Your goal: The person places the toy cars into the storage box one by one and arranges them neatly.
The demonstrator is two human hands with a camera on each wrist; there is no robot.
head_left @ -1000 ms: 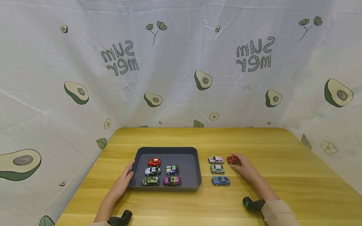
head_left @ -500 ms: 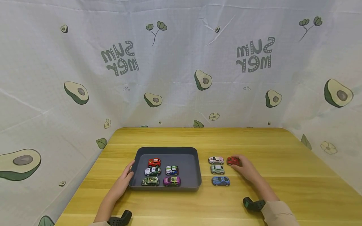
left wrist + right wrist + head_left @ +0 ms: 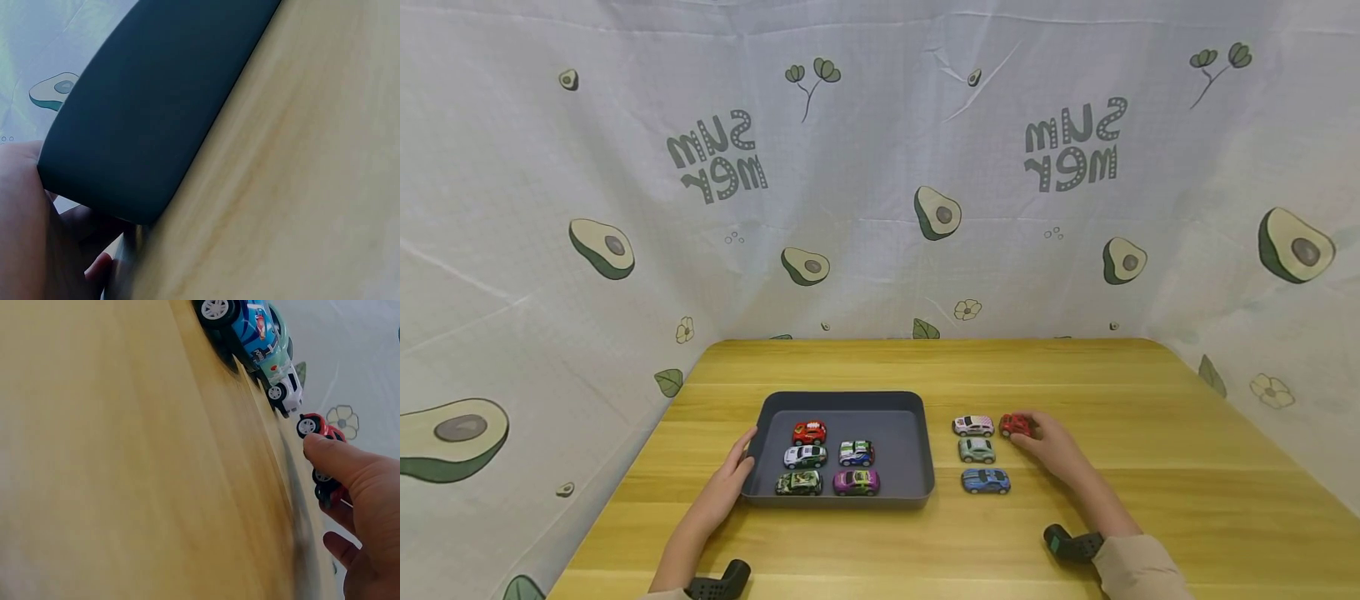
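A dark grey tray (image 3: 848,402) sits left of centre on the wooden table and holds several toy cars, among them a red one (image 3: 809,432) and a purple one (image 3: 856,481). My left hand (image 3: 733,475) holds the tray's left wall, thumb at the rim; in the left wrist view the hand (image 3: 31,237) wraps the tray (image 3: 156,106) at its corner. My right hand (image 3: 1048,446) pinches a small red car (image 3: 1015,425) standing on the table right of the tray. In the right wrist view the thumb (image 3: 340,459) lies over that red car (image 3: 319,428).
Three more cars stand on the table between the tray and my right hand: pink-white (image 3: 973,426), grey-green (image 3: 977,450) and blue (image 3: 986,480). An avocado-print cloth (image 3: 880,208) walls in the back and sides. Bare wood lies behind and to the right.
My right hand has slid the red car a little to the left, closer to the pink-white car. The left hand and the tray have stayed put.
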